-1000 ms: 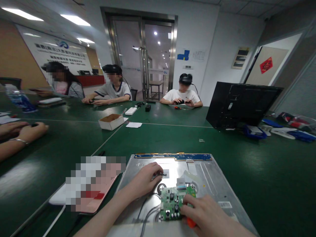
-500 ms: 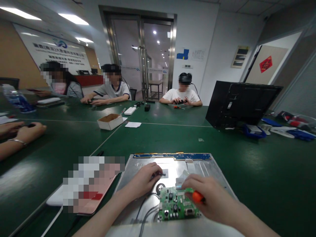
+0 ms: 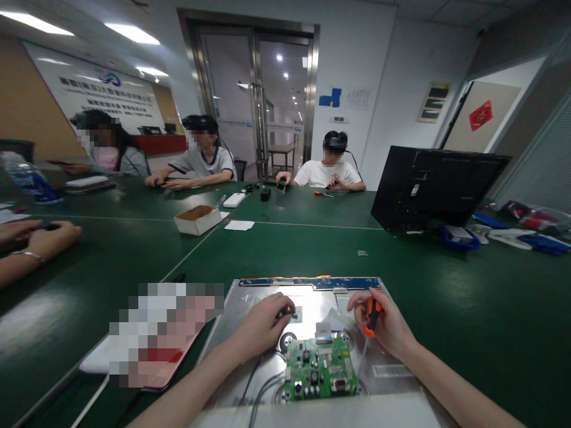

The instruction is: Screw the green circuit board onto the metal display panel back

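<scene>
Dim room, hard glare: we see white ceiling lights (image 3: pixel 132 34) at upper left.
They leave a pale sheen on the green table (image 3: pixel 250 255) and a white hot spot on the metal panel (image 3: pixel 306 297), while the monitor (image 3: pixel 428 190) sinks into near-black. Small lights shine through the glass doors (image 3: pixel 283 107). Our wide view stretches and tilts the bottle (image 3: pixel 31 181) and softens both side edges. Fine marks on the board (image 3: pixel 319 368) blur; pixel blocks cover the faces (image 3: pixel 198 138).

My screwdriver (image 3: pixel 373 315) is orange and black, the circuit board (image 3: pixel 319 367) is bright green, the long strip (image 3: pixel 285 283) is blue, and the table's (image 3: pixel 455 309) just plain dark green.
</scene>
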`<control>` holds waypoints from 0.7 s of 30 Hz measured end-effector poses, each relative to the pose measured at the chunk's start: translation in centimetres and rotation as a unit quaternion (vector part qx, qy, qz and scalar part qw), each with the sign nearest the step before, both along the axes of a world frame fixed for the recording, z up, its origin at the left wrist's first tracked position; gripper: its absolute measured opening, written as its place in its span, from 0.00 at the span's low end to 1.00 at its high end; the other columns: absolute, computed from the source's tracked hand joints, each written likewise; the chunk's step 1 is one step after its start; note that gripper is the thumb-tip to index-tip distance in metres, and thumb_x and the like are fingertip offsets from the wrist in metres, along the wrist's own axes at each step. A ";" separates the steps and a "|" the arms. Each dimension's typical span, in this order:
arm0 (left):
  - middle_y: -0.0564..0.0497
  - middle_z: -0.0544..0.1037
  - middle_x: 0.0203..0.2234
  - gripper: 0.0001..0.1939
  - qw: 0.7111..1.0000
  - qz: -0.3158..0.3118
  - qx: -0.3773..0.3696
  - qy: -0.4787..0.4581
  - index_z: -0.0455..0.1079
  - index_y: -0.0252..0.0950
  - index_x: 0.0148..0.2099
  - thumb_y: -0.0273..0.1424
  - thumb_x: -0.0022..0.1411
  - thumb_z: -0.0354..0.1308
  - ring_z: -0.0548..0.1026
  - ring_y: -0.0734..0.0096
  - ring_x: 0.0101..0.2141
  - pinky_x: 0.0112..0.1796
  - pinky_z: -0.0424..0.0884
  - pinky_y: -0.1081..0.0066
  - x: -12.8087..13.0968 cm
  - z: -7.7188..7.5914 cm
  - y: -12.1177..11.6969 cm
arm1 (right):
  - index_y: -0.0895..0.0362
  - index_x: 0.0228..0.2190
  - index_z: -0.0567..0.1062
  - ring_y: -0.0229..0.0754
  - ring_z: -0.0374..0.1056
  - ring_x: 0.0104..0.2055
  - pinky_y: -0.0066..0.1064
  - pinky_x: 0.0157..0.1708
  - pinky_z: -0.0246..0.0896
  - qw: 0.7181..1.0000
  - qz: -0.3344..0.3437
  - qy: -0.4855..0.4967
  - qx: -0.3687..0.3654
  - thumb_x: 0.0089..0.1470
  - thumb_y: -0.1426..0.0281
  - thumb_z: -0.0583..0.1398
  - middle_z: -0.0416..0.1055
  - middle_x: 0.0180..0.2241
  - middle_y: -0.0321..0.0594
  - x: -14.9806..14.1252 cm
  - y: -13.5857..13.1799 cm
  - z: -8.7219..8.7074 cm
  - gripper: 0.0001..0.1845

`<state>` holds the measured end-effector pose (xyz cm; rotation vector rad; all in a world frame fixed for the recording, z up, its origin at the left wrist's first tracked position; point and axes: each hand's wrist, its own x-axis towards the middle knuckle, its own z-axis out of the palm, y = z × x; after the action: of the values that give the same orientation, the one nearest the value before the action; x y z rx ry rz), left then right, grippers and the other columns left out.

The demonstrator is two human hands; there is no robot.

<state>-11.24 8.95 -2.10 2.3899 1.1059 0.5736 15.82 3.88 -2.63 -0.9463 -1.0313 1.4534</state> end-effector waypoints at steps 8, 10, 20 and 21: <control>0.48 0.74 0.36 0.08 1.000 -0.017 0.014 0.013 0.68 0.36 0.39 0.23 0.59 0.50 0.71 0.62 0.38 0.38 0.65 0.67 0.4 -0.1 0.6 | 0.60 0.23 0.77 0.35 0.56 0.14 0.26 0.15 0.50 0.999 0.005 -0.037 0.028 0.52 0.45 0.53 0.62 0.13 0.35 -0.1 0.0 -0.4 0.31; 0.48 0.74 0.36 0.09 1.000 -0.016 0.022 0.016 0.68 0.36 0.40 0.23 0.59 0.50 0.71 0.62 0.38 0.38 0.65 0.67 0.7 -0.2 0.8 | 0.59 0.22 0.76 0.34 0.54 0.13 0.26 0.14 0.48 0.999 -0.002 -0.042 0.023 0.51 0.44 0.53 0.60 0.12 0.34 0.1 0.2 -0.5 0.31; 0.48 0.75 0.33 0.08 1.000 0.013 -0.005 0.028 0.69 0.35 0.37 0.23 0.56 0.51 0.72 0.63 0.35 0.35 0.64 0.68 2.0 0.5 1.4 | 0.57 0.22 0.73 0.31 0.49 0.11 0.23 0.10 0.39 0.996 -0.010 -0.088 -0.030 0.54 0.43 0.49 0.57 0.11 0.30 0.6 1.2 -0.4 0.32; 0.48 0.75 0.33 0.08 0.999 0.016 -0.018 0.026 0.69 0.35 0.37 0.23 0.55 0.51 0.72 0.63 0.34 0.35 0.64 0.69 2.0 0.7 1.5 | 0.57 0.22 0.73 0.31 0.49 0.11 0.23 0.10 0.39 0.995 -0.011 -0.091 -0.032 0.54 0.43 0.48 0.57 0.11 0.30 0.6 1.3 -0.2 0.33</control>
<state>-9.21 10.50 -1.38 2.3719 1.1695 0.5006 16.40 5.14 -2.87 -1.1503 -1.1082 1.4082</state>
